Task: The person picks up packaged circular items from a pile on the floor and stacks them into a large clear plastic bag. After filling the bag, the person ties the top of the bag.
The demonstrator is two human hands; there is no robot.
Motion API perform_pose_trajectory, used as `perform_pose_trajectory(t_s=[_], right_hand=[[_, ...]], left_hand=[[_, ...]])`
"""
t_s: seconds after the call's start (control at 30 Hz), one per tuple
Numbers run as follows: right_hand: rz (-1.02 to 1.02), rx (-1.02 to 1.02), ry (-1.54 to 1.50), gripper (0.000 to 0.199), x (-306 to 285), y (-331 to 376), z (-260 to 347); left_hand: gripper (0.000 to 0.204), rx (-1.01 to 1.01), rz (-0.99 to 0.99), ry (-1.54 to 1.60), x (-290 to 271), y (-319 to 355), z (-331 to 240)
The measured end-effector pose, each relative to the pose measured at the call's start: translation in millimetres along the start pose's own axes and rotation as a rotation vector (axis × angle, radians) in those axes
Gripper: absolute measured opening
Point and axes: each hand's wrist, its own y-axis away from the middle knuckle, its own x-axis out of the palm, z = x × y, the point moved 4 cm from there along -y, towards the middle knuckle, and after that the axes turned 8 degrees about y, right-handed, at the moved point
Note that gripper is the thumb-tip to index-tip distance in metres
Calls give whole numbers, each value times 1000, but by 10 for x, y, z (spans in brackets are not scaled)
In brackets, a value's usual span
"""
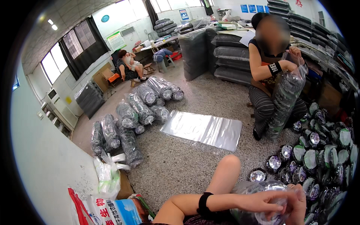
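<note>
Clear plastic bag [258, 186]: shiny, crinkled, bulging, round inside; sits lower right, near the bent knee [228, 167]. Left hand [267, 200], right hand [299, 205] at its end, fingers curled, grip can't tell.

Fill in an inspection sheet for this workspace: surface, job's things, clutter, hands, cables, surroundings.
Surface: speckled floor with flat clear plastic on it.
Job's things: clear bag, lower right; round black pieces with shiny faces piled beyond it.
Clutter: white plastic bag and printed sack, lower left.
Hands: left hand and right hand at the clear bag; exact grip unclear.
Cables: nothing seen.
Surroundings: co-worker opposite holds a tall filled bag; more filled bags lie left.
</note>
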Motion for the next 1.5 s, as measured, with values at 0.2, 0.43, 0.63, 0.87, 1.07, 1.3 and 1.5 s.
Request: perform_pose_trajectory(t_s=[0.2,0.43,0.63,0.87,1.07,1.3,1.5], right_hand=[[102,-605,1224,28,610,-120,977],[220,-299,1037,24,211,-355,940],[189,-1288,1358,18,216,121,552],[57,-536,1314,65,163,-338,865],[119,-664,1381,42,290,-301,1146],[133,-1097,1692,20,-192,-408,797],[57,-1047,1431,27,-170,-613,858]], left_hand=[[43,67,-223,194,-27,-12,-133],[23,-294,24,99,59,-162,-419],[14,-172,-119,379,-364,-215,-374],[16,449,-299,-1372,-141,-402,-1104],[15,763,-478,-1424,-338,-220,-931],[20,175,-195,-1505,-495,164,-859],[18,-104,-269,-157,-493,18,-679]])
